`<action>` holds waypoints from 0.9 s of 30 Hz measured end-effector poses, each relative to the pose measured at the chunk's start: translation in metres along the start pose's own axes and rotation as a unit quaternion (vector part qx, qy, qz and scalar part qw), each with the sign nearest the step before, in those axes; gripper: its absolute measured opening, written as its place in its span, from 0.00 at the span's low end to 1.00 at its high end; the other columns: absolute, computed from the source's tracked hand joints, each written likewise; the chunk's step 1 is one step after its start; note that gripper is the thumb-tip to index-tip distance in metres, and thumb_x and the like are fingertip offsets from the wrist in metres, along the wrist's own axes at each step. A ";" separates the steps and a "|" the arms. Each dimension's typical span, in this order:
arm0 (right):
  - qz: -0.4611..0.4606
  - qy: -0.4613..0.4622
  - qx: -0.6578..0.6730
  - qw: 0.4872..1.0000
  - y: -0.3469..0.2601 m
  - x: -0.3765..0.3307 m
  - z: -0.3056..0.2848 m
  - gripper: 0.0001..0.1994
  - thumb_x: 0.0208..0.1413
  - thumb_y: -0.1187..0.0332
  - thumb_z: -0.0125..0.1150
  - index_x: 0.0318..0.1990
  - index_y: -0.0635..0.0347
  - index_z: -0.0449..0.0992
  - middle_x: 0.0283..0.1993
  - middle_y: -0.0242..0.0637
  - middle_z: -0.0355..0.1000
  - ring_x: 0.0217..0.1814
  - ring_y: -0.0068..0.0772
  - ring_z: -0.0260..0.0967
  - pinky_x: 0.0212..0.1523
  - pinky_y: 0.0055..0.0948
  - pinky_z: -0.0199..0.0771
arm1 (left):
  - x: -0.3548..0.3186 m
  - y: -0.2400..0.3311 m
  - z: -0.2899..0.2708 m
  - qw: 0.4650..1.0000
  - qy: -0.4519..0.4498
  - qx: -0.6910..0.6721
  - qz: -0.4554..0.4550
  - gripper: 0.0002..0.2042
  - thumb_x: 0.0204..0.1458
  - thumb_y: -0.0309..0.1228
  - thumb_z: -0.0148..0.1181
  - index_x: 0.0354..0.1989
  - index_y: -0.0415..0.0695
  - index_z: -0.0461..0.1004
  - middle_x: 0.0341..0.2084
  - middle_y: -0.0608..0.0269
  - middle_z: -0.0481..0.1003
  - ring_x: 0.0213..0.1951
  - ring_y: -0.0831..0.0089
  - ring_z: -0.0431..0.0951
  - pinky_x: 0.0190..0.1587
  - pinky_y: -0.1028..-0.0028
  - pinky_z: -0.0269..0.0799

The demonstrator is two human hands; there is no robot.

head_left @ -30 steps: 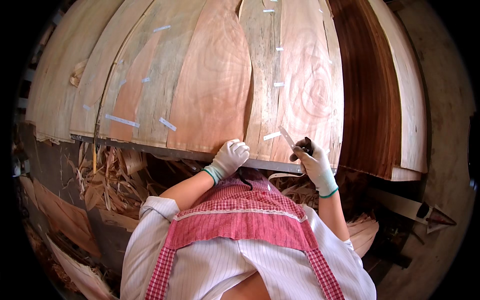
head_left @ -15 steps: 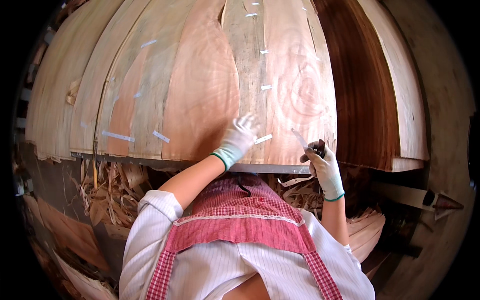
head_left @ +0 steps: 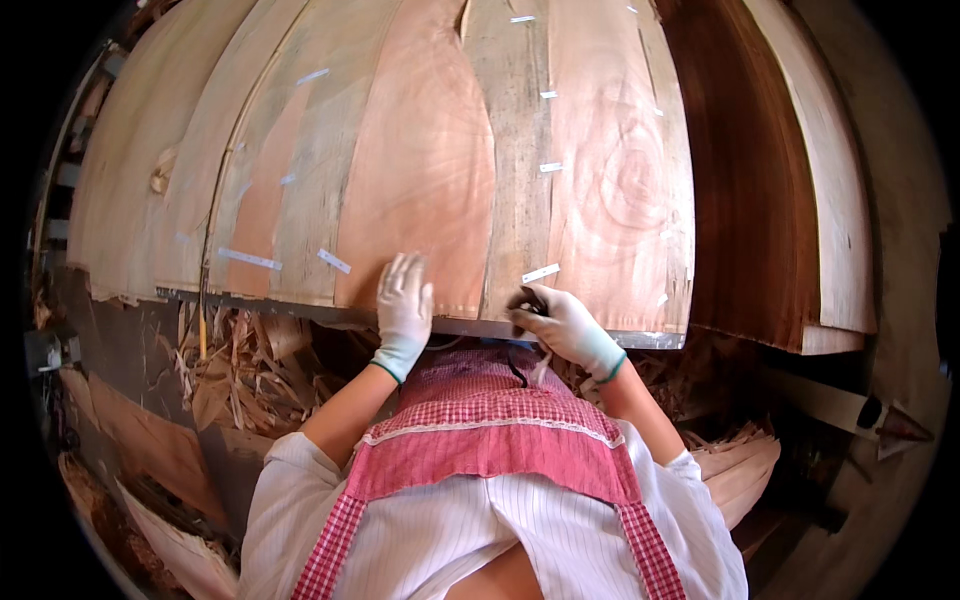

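Wide sheets of thin wood veneer lie side by side on a bench, joined by short strips of pale tape. My left hand, in a white glove, rests flat with spread fingers on the reddish sheet at its near edge. My right hand, also gloved, is closed around a small dark tool at the near edge of the greyish sheet, just below a tape strip. The tool's blade is hidden by the fingers.
A dark brown veneer sheet and a thicker pale stack lie to the right. Torn veneer scraps pile up under the bench edge on the left. More offcuts sit low on the right.
My left hand slid back from the seam to the near edge and flattened. My right hand moved left and inward with the tool, whose blade no longer shows.
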State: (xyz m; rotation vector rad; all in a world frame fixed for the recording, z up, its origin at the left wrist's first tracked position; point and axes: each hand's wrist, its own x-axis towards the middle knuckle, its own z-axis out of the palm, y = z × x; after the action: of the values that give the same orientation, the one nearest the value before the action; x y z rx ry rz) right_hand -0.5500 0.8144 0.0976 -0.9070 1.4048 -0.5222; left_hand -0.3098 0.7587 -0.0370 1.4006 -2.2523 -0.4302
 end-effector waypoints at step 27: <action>-0.002 0.019 -0.135 0.991 0.112 0.086 -0.020 0.10 0.57 0.70 0.60 0.41 0.68 0.72 0.31 0.32 0.71 0.31 0.22 0.69 0.30 0.25 0.75 | -0.025 0.039 0.043 0.974 -0.164 0.098 0.122 0.36 0.54 0.49 0.51 0.64 0.34 0.56 0.66 0.48 0.53 0.69 0.56 0.49 0.71 0.57 0.36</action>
State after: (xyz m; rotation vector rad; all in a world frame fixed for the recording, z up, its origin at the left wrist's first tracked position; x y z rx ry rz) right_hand -0.5795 0.8071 -0.0419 -1.1203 1.5328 -0.3583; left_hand -0.3527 0.7998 -0.0601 1.1892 -2.7617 -0.3888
